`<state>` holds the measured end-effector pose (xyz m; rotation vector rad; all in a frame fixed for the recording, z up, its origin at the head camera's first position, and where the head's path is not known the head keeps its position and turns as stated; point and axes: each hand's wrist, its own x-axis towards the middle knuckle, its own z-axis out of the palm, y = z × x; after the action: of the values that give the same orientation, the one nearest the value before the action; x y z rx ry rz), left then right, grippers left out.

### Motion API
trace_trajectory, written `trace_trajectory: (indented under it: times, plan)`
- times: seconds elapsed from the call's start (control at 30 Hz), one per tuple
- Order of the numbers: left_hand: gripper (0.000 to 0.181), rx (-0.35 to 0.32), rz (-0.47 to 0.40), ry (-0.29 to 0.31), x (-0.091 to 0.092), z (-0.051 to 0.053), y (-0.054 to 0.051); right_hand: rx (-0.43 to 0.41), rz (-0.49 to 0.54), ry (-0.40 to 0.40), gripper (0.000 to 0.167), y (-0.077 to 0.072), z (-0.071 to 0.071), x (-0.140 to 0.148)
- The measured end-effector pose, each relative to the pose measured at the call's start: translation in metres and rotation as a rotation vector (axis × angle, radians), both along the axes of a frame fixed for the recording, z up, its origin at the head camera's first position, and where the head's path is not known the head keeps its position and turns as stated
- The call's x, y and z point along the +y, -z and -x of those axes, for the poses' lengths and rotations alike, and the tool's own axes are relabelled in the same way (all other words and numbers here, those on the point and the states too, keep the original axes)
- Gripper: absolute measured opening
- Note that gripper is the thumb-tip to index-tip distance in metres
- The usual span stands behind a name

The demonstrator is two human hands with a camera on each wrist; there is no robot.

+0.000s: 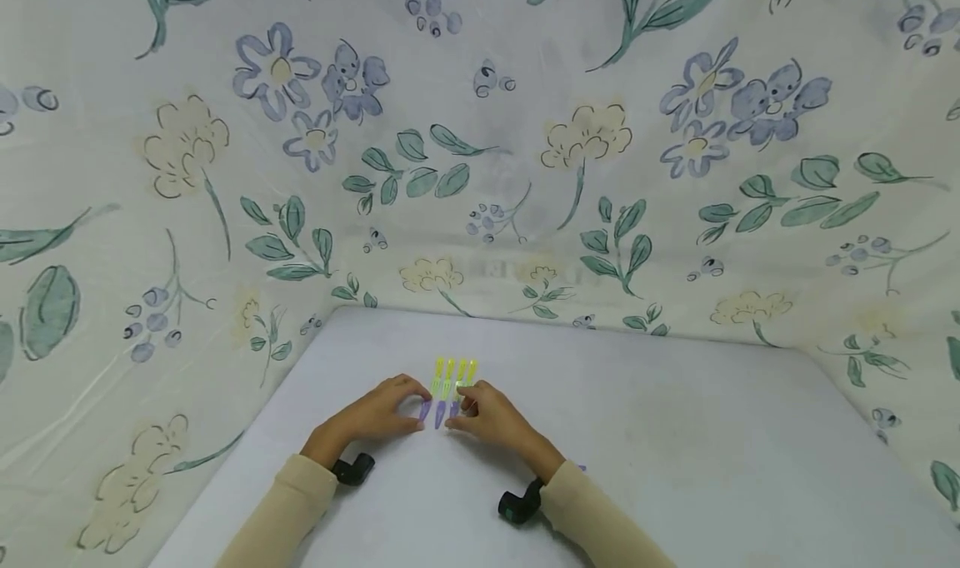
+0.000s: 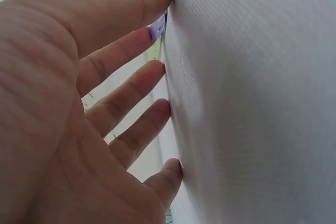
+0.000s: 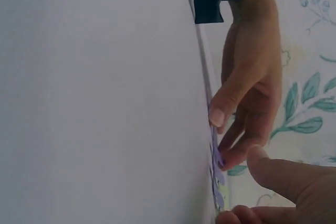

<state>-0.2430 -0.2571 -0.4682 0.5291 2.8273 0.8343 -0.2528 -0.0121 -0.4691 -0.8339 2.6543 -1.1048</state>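
Note:
Small flat plastic pieces lie in short upright columns on the white table: yellow pieces (image 1: 450, 368) at the far end, light green pieces (image 1: 447, 388) midway, and purple pieces (image 1: 440, 415) nearest. Their exact kind is too small to tell. My left hand (image 1: 378, 408) holds the leftmost purple piece (image 1: 425, 410) between thumb and index finger, one at each end; its other fingers touch the table in the left wrist view. My right hand (image 1: 498, 418) is bent over the right side of the columns, its thumb raised off the table, apart from the fingertips (image 3: 242, 214).
Another bit of purple (image 1: 582, 467) shows beside the right sleeve (image 1: 592, 501). Black wrist cameras (image 1: 354, 469) sit on both wrists. Flower-printed sheeting (image 1: 480, 185) rises along the back and sides of the white table (image 1: 675, 435).

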Motion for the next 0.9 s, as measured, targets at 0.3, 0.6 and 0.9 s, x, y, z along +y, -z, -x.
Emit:
trace_trajectory:
  times: [0.3,0.6,0.9]
  plan:
    - [0.041,0.004,0.052,-0.029,0.001,0.001,0.005,-0.021,-0.006,-0.077,0.035,-0.038,-0.010,0.033]
    - [0.042,0.029,0.053,0.000,-0.002,0.007,-0.003,0.073,-0.085,-0.147,0.028,-0.060,-0.013,0.103]
    - [0.041,0.006,0.005,0.030,0.000,0.000,0.001,-0.035,-0.114,-0.198,0.017,-0.033,-0.026,0.163]
